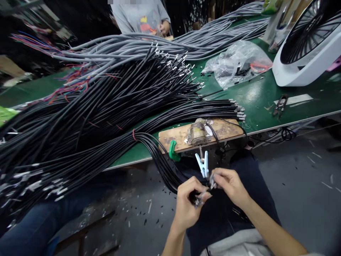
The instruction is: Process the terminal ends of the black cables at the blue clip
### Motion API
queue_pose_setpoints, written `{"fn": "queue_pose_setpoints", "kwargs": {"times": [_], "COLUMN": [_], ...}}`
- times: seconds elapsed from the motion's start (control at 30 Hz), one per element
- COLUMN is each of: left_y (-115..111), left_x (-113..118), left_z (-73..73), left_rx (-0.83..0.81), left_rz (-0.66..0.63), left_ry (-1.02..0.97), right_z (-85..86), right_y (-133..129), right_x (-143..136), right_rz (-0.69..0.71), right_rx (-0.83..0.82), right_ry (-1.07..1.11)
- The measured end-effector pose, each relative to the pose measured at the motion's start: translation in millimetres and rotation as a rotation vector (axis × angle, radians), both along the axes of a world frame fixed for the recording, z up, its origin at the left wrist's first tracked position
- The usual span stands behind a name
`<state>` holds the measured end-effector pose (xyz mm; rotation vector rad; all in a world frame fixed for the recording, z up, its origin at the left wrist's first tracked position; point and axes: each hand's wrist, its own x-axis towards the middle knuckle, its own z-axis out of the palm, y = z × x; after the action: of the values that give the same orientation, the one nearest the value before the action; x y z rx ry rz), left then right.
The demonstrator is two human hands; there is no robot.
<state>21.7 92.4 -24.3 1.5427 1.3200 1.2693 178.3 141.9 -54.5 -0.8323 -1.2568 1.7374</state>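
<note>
My left hand [190,201] is closed around the ends of a bunch of black cables [165,172], which droops over the table edge from a red tie [134,134]. Stripped silvery ends poke out of that fist. Close beside it, my right hand [230,185] pinches a grey, silvery wisp [212,180] at one cable's end; whether it is foil or braid I cannot tell. Just above both hands, a light blue clothespin [203,164] sits on the metal shaft of a small taped motor [197,132]. The motor is fixed to a wooden board [176,136].
A green clamp [173,151] grips the board's front. Heaps of black cables [106,103] and grey cables [128,44] cover the green table [261,92]. At right are a plastic bag [237,64], thread snips [280,106] and a white fan [298,67]. A person [141,17] sits opposite.
</note>
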Motion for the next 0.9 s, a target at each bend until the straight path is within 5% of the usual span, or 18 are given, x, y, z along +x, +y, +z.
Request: {"fn": "queue_pose_setpoints", "kwargs": {"times": [0.1,0.2,0.47,0.67,0.9], "left_y": [-3,-3,-4,-7,-8], "left_x": [6,10,14,15,16], "left_z": [-1.2,-1.7,-5.6,-9.6,-9.8], "left_rx": [-0.016,-0.006,0.015,-0.013,-0.022], "left_rz": [0.065,0.105,0.143,0.119,0.11], "left_ry": [0.024,0.064,0.16,0.208,0.246], "right_z": [10.8,22.6,39.1,42.8,41.4], "right_y": [-3,-12,-15,-15,-14], "right_x": [17,23,23,25,21], "right_rz": [-0.293,-0.401,-0.348,-0.183,-0.083], "right_rx": [0.179,0.38,0.652,0.799,0.833], "right_ry": [-0.273,-0.419,-0.539,-0.765,-0.852]}}
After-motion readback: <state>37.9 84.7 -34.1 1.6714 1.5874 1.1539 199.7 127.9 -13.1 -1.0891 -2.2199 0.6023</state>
